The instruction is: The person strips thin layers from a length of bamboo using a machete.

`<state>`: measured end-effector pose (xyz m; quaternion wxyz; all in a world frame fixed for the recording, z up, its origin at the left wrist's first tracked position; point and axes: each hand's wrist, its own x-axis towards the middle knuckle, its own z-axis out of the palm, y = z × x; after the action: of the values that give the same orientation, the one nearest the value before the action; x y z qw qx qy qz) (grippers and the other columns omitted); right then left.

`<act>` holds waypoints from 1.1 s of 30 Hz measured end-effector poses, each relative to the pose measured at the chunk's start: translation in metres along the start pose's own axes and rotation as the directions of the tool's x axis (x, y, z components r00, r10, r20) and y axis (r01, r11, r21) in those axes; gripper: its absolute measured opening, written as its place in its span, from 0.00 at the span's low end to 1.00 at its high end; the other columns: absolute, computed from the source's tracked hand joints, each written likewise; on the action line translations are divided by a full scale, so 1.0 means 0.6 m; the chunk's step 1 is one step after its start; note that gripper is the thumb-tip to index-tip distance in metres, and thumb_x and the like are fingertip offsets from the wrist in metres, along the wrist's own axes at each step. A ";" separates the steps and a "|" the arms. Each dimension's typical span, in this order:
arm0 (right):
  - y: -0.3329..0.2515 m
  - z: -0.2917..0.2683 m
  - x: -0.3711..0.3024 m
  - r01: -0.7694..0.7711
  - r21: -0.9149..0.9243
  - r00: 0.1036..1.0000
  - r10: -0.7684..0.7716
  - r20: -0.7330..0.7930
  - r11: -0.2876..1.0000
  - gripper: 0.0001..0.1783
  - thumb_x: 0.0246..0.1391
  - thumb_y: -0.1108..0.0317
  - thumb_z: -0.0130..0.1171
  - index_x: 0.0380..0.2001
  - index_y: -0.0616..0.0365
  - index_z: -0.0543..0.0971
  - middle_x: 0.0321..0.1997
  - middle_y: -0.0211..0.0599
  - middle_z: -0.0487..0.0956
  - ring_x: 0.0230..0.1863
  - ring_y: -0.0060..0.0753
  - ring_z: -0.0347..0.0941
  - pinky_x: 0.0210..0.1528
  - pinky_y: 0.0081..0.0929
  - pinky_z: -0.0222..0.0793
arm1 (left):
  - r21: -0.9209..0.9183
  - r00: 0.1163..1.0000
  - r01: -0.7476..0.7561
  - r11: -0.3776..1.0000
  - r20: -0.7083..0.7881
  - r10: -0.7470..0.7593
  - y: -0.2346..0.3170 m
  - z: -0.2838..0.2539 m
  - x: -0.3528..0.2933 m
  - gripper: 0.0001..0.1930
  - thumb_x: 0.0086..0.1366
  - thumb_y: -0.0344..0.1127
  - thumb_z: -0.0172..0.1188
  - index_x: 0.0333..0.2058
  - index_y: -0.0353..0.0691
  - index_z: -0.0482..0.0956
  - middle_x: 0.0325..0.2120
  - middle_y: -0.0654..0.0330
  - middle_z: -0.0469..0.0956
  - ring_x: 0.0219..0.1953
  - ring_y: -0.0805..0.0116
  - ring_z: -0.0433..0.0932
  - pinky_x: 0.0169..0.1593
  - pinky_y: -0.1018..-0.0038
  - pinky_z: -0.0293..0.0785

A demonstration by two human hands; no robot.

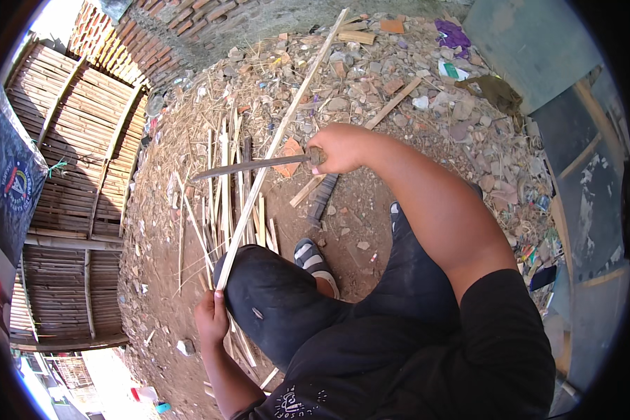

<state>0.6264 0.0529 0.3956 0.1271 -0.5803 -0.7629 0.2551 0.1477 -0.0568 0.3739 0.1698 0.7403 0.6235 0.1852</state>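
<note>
A long, pale strip of split bamboo (287, 115) slants from beside my left knee up toward the rubble. Its near end is pinched in my left hand (211, 318), thumb on top. My right hand (337, 148) is closed round the handle of a machete (248, 168). The dark blade points left and crosses the strip; I cannot tell whether it touches. Beneath them, on the dirt, lies a loose pile of more bamboo strips (224, 199). A dark, wrapped-looking piece (322, 201) rests on the ground below my right hand.
Broken brick and stone rubble (378, 77) covers the ground ahead. A bamboo slat wall (63, 140) stands at left, a brick wall (182, 31) at the back, and grey panels (532, 56) at right. A wooden stick (393, 103) lies beyond my right hand.
</note>
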 end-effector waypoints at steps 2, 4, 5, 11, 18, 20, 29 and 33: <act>-0.021 0.004 -0.004 0.056 -0.041 0.997 -0.054 0.057 0.998 0.30 0.51 0.51 0.72 0.54 0.53 0.82 0.46 0.50 0.84 0.50 0.56 0.81 0.51 0.46 0.76 | 0.027 1.000 0.005 1.000 -0.007 -0.005 -0.003 -0.001 -0.002 0.26 0.78 0.50 0.51 0.25 0.34 0.69 0.16 0.50 0.68 0.20 0.59 0.68 0.27 0.61 0.65; -0.030 0.006 -0.006 0.092 -0.074 0.994 -0.088 0.061 0.993 0.29 0.51 0.51 0.72 0.54 0.51 0.83 0.46 0.49 0.85 0.50 0.56 0.81 0.51 0.47 0.76 | 0.055 1.000 0.002 0.998 -0.020 -0.001 -0.003 -0.001 -0.005 0.26 0.78 0.50 0.51 0.25 0.34 0.69 0.16 0.50 0.68 0.20 0.58 0.68 0.27 0.61 0.65; -0.026 0.002 -0.005 0.076 -0.052 0.996 -0.073 0.056 0.996 0.29 0.51 0.51 0.72 0.54 0.52 0.82 0.46 0.49 0.85 0.50 0.56 0.81 0.51 0.47 0.76 | 0.070 1.000 -0.005 0.998 -0.029 0.007 0.000 -0.001 -0.006 0.26 0.78 0.49 0.51 0.25 0.34 0.68 0.16 0.50 0.68 0.20 0.58 0.68 0.27 0.61 0.65; 0.067 -0.014 0.004 -0.117 0.102 0.957 0.140 -0.253 0.988 0.31 0.52 0.50 0.72 0.55 0.57 0.82 0.48 0.53 0.84 0.51 0.55 0.81 0.53 0.45 0.75 | 0.036 0.998 -0.033 0.999 -0.044 0.034 0.011 0.003 -0.002 0.25 0.78 0.49 0.51 0.25 0.34 0.69 0.16 0.49 0.68 0.19 0.58 0.68 0.27 0.61 0.65; 0.020 -0.015 -0.001 -0.080 0.046 0.995 0.083 -0.061 0.996 0.30 0.52 0.50 0.71 0.56 0.54 0.81 0.47 0.51 0.84 0.51 0.52 0.81 0.53 0.45 0.76 | 0.017 1.000 -0.001 1.000 -0.015 0.002 0.004 0.001 -0.001 0.25 0.78 0.49 0.51 0.26 0.34 0.70 0.16 0.49 0.69 0.19 0.58 0.69 0.27 0.61 0.65; -0.012 -0.002 -0.004 -0.008 -0.017 1.000 0.008 0.021 1.000 0.29 0.52 0.51 0.71 0.55 0.52 0.82 0.46 0.49 0.84 0.50 0.53 0.81 0.52 0.46 0.76 | 0.045 1.000 -0.004 0.999 -0.014 0.005 0.003 -0.001 -0.002 0.25 0.78 0.49 0.51 0.26 0.35 0.70 0.16 0.49 0.70 0.19 0.57 0.69 0.27 0.62 0.65; 0.028 -0.007 0.014 -0.040 0.061 0.999 0.042 -0.020 0.997 0.31 0.51 0.50 0.71 0.57 0.51 0.81 0.47 0.49 0.85 0.52 0.51 0.81 0.54 0.45 0.76 | 0.042 0.998 -0.022 0.999 -0.051 0.024 -0.001 0.005 -0.004 0.25 0.78 0.49 0.52 0.26 0.35 0.70 0.16 0.50 0.69 0.19 0.59 0.68 0.27 0.62 0.65; 0.055 -0.011 0.008 -0.121 0.118 0.974 0.141 -0.177 0.986 0.30 0.52 0.50 0.71 0.54 0.56 0.82 0.46 0.49 0.85 0.51 0.52 0.81 0.54 0.46 0.75 | 0.046 0.999 0.006 0.999 -0.036 -0.005 -0.001 0.003 -0.003 0.25 0.78 0.50 0.52 0.26 0.34 0.69 0.16 0.52 0.68 0.20 0.64 0.67 0.27 0.63 0.65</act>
<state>0.6553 0.0658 0.3831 0.2109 -0.6430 -0.6931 0.2484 0.1477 -0.0585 0.3715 0.1421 0.7389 0.6326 0.1833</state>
